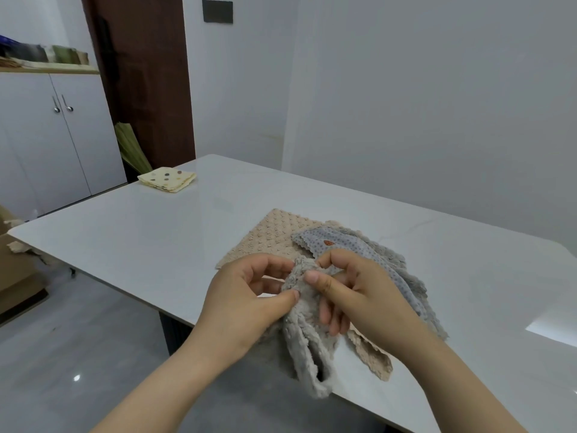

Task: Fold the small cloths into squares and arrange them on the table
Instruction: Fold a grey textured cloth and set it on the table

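Observation:
A fluffy grey cloth (pixel 307 348) hangs bunched over the table's near edge. My left hand (pixel 246 301) pinches its top from the left, and my right hand (pixel 352 289) pinches the same bunch from the right. Under my right hand lies a grey-blue dotted cloth (pixel 352 248) with a fluffy grey back. Beneath that lies a beige textured cloth (pixel 265 237), spread flat, one corner (pixel 374 360) showing near the front edge. A folded cream cloth with coloured dots (pixel 167 180) sits at the table's far left corner.
The white glossy table (pixel 140 242) runs from far left to near right. Grey floor lies to the left. A white cabinet (pixel 53 139) and a dark brown door (pixel 146 73) stand behind. A cardboard box (pixel 15 276) sits at the left edge.

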Demonstrator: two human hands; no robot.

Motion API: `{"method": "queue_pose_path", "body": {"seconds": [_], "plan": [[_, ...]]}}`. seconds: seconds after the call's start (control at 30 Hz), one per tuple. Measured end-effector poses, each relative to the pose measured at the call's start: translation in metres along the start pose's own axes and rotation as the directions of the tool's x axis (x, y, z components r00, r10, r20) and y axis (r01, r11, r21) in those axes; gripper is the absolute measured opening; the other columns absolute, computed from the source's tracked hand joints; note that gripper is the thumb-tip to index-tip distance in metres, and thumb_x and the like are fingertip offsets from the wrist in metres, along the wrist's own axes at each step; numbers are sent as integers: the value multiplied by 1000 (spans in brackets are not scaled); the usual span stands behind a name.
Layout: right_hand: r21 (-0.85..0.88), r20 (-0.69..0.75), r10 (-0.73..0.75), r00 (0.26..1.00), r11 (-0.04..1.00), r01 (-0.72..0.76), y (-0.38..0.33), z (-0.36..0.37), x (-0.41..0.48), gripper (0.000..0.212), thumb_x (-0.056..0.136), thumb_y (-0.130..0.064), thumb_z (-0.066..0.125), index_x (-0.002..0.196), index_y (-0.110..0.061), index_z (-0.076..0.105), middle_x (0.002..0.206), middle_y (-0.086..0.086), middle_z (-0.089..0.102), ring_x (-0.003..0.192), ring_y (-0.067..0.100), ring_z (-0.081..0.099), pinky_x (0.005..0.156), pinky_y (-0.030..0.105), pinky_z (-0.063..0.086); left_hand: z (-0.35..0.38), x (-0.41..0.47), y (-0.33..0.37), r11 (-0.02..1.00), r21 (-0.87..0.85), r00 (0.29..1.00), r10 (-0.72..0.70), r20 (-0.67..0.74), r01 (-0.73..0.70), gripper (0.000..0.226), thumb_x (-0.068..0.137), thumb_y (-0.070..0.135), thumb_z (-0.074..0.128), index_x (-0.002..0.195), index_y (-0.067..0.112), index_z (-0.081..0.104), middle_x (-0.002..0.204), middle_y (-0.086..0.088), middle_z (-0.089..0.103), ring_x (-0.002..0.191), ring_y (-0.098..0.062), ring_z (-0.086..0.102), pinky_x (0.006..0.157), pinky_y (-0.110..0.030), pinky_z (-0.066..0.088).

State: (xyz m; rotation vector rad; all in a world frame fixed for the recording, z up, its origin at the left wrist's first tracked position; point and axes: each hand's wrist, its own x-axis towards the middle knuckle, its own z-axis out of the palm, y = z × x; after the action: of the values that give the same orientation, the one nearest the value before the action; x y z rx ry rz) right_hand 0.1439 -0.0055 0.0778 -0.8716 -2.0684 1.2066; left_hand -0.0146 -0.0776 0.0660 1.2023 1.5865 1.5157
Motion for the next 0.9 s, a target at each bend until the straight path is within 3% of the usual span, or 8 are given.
{"method": "queue_pose_path", "body": {"seconds": [0.23, 0.33, 0.47, 0.57, 0.67, 0.73, 0.83, 0.9], "plan": [[-116, 147, 228, 963, 970, -212, 18, -29, -6, 27, 91, -33, 62, 113, -25, 48, 62, 10, 70, 50, 21, 65, 51, 30, 52, -16, 8, 1, 980, -192, 999, -43, 2, 42, 27, 76, -11, 67, 87, 13, 70, 78, 3, 72, 64, -10, 66, 57, -19, 53], [-269, 70, 185, 980, 950, -160, 27, -32, -6, 15, 91, -35, 62, 92, -23, 53, 69, 7, 69, 65, 22, 69, 64, 42, 59, -21, 15, -4, 974, -208, 995, -94, -23, 87, 25, 76, -6, 69, 87, 16, 71, 78, 1, 72, 64, -12, 63, 61, -23, 51], [-472, -50, 20, 999, 881, -41, 24, -28, -6, 25, 89, -44, 60, 78, -23, 52, 84, -13, 57, 80, 10, 58, 67, 15, 46, -21, 21, -10, 999, 29, 994, -15, -109, 18, 20, 75, 2, 72, 85, 19, 71, 76, 3, 71, 66, -12, 64, 60, -18, 48], [-239, -115, 21, 993, 970, -48, 27, -23, -6, 31, 85, -38, 68, 79, -11, 54, 63, -14, 50, 60, 5, 48, 58, 17, 38, -22, 22, -15, 973, 225, 991, 83, -105, -58, 9, 81, 13, 68, 83, 21, 66, 76, 1, 71, 61, -10, 61, 55, -14, 43], [40, -212, 46, 976, 998, -38, 32, -14, -5, 29, 78, -37, 74, 85, -20, 53, 66, 5, 48, 64, 19, 47, 61, 39, 42, -19, 18, -21, 934, 324, 982, 179, -53, -153, 6, 92, 18, 54, 91, 24, 54, 71, 1, 65, 56, -8, 53, 53, -15, 38], [160, -279, 115, 953, 985, -72, 34, -4, -5, 32, 78, -36, 76, 98, -27, 53, 68, 7, 44, 64, 16, 45, 61, 30, 42, -14, 15, -21, 936, 300, 976, 211, -50, -187, 8, 97, 19, 45, 95, 26, 47, 69, -7, 62, 53, -13, 48, 51, -21, 36], [458, -82, 271, 959, 865, -205, 38, 12, -5, 49, 72, -42, 75, 115, -23, 59, 89, -1, 68, 81, 11, 66, 79, 29, 53, -10, 13, -18, 953, 222, 966, 234, -112, -205, 11, 98, 20, 41, 95, 29, 45, 76, -10, 65, 66, -24, 54, 53, -28, 37], [577, 54, 315, 948, 764, -287, 40, 21, -7, 53, 74, -41, 69, 118, -14, 61, 104, -2, 74, 91, 12, 71, 78, 28, 55, -9, 14, -17, 961, 189, 963, 231, -140, -203, 11, 98, 20, 40, 95, 29, 45, 77, -13, 65, 71, -30, 55, 56, -31, 38]]}}
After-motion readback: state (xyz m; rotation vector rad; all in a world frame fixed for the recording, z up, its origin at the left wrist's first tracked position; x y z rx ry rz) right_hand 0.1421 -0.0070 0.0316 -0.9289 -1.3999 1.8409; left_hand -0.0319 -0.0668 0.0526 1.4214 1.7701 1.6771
